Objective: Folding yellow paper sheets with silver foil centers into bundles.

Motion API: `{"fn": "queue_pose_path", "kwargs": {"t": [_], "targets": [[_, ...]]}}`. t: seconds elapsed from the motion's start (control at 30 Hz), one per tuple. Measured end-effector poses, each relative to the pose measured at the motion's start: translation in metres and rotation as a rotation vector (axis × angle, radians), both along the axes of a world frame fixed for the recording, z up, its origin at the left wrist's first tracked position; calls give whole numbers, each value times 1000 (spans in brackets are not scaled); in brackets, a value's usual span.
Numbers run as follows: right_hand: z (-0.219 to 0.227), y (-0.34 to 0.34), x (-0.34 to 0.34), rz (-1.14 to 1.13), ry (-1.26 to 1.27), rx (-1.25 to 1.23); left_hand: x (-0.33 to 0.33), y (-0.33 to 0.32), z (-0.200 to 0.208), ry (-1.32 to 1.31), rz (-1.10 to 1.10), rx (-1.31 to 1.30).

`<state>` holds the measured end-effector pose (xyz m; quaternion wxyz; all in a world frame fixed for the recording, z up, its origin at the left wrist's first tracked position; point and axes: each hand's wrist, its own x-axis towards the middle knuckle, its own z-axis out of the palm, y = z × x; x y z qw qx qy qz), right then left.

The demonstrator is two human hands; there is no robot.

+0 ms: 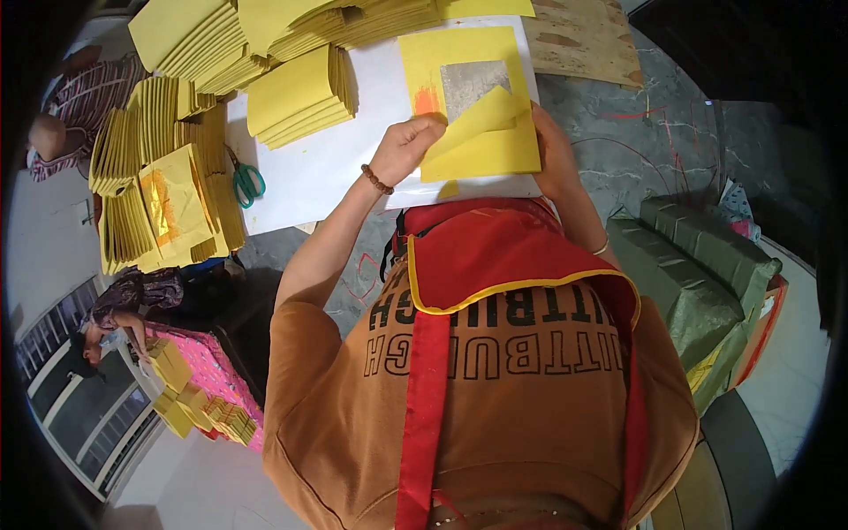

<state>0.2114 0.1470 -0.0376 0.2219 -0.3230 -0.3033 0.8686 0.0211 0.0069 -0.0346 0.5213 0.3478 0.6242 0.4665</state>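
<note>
Yellow paper (pixel 491 146), patched silver and orange, lies near the right edge of the white tabletop (pixel 305 181). The left hand (pixel 408 146) pinches a flap; I cannot tell the right hand (pixel 554 157)'s grip. Bare tabletop runs leftward to scissors (pixel 238 169).

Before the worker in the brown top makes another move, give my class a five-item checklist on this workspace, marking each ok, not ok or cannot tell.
1. Left hand pinching the raised yellow flap: ok.
2. Right hand at the right edge of the yellow paper: ok; whether it grips, cannot tell.
3. Silver patch fully uncovered: not ok; the flap overlaps its lower part.
4. Scissors away from both hands: ok, over on the table's left side.
5. Flap pressed flat: not ok.
</note>
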Motion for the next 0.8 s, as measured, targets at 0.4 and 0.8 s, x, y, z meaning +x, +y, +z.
{"fn": "queue_pose_path", "kwargs": {"t": [0.4,0.8], "targets": [[18,-11,-7,-91,-82,85,1,31,18,-15,18,-146],[-3,-41,-25,107,-65,791,30,57,29,-112,154,110]]}}
